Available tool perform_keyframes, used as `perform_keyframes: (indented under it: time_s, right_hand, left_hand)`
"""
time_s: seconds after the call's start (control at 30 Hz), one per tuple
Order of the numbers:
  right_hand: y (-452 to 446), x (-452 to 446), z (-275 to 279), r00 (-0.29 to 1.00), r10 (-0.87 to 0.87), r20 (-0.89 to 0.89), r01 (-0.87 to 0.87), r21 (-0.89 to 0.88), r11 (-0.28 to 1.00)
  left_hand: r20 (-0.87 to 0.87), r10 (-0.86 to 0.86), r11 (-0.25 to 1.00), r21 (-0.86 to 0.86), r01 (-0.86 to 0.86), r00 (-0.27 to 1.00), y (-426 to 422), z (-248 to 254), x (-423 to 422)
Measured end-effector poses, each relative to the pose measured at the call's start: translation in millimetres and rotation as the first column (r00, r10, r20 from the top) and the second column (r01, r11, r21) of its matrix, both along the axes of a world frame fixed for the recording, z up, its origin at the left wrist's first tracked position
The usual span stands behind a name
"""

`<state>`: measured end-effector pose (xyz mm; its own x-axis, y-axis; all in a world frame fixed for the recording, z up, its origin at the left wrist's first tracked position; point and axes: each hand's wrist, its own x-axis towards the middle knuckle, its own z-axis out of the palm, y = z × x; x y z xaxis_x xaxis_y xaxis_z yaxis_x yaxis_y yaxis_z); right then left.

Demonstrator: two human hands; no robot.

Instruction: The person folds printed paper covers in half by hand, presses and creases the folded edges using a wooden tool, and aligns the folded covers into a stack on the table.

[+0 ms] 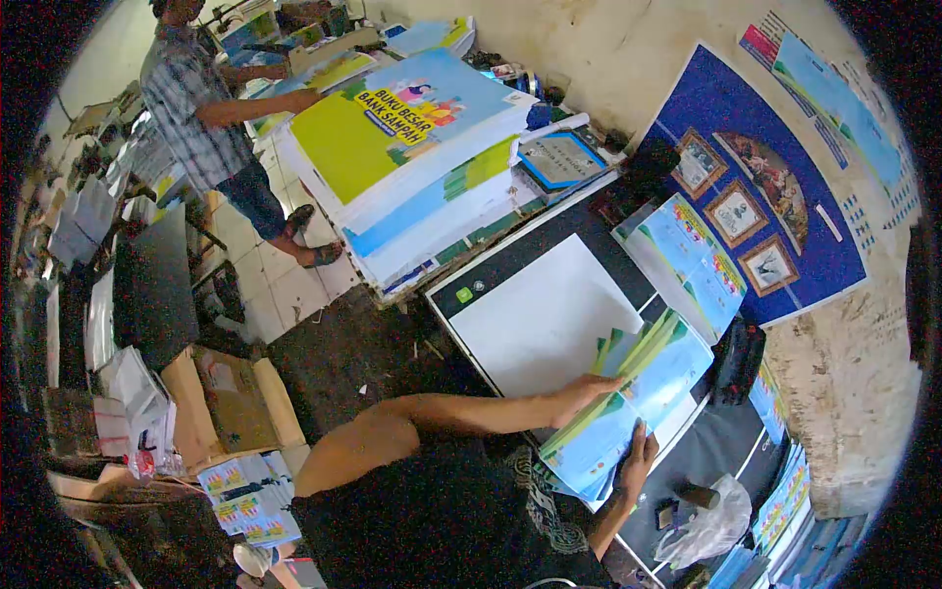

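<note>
A thick bundle of blue and green printed sheets (672,378) is bent and fanned over the table, its upper edges spread apart. My left hand (587,397) grips the bundle at its left side, near the fold. Along the lower right edge, my right hand (638,461) has its fingers closed around the same bundle, partly behind it. Beneath lies a large white sheet (549,304) on the black table (491,257). Just beyond the bundle, more blue printed sheets (692,260) lie against the wall side.
Tall stacks of large printed sheets (392,128) stand at the far end. Another person (201,108) stands beside them. A clear plastic bag (721,520) and a dark cylinder (697,494) lie to the right. An open cardboard box (231,402) sits on the left.
</note>
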<state>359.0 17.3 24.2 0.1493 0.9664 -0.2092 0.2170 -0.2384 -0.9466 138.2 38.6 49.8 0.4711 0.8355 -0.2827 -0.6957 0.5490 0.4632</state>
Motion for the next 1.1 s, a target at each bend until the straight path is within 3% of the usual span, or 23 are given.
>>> perform_keyframes:
  time_s: [0.13, 0.47, 0.53, 0.67, 0.83, 0.93, 0.97, 1.07, 1.1]
  right_hand:
    - [2, 7, -13, 0.982, 0.002, -0.188, -0.003, -0.004, 1.000]
    - [2, 10, -17, 0.955, -0.007, -0.296, 0.006, -0.003, 1.000]
    - [1, 9, -15, 0.939, -0.012, -0.343, 0.005, -0.020, 1.000]
    - [1, 10, -19, 0.963, 0.041, -0.266, -0.051, -0.028, 0.998]
    - [-2, 1, 5, 0.956, -0.052, -0.290, 0.019, -0.114, 0.993]
    - [2, 6, -16, 0.984, 0.006, 0.178, -0.055, 0.271, 0.961]
    - [1, -2, -17, 0.948, -0.128, 0.291, -0.017, 0.449, 0.893]
    - [5, -14, 10, 0.914, 0.070, 0.399, -0.252, 0.424, 0.870]
    - [8, -2, -5, 0.904, 0.144, 0.403, -0.300, 0.357, 0.885]
  left_hand:
    - [0.049, -0.009, 1.000, -0.010, 0.010, 0.999, -1, -3, 2]
    - [0.087, -0.058, 0.995, -0.080, 0.065, 0.995, -1, -7, 5]
    - [-0.019, 0.011, 1.000, 0.017, -0.011, 1.000, -2, -4, 5]
    - [-0.281, 0.176, 0.977, 0.165, -0.133, 0.944, 3, -5, 3]
    - [-0.193, 0.235, 0.971, 0.099, -0.219, 0.953, 9, -5, -34]
    - [-0.219, 0.225, 0.974, 0.012, -0.228, 0.949, 6, 16, -61]
    - [-0.196, 0.234, 0.972, 0.018, -0.235, 0.952, 6, 17, -64]
    - [-0.210, 0.247, 0.969, 0.084, -0.234, 0.946, 8, 2, -56]
    - [-0.226, 0.247, 0.967, 0.116, -0.225, 0.942, 9, -4, -47]
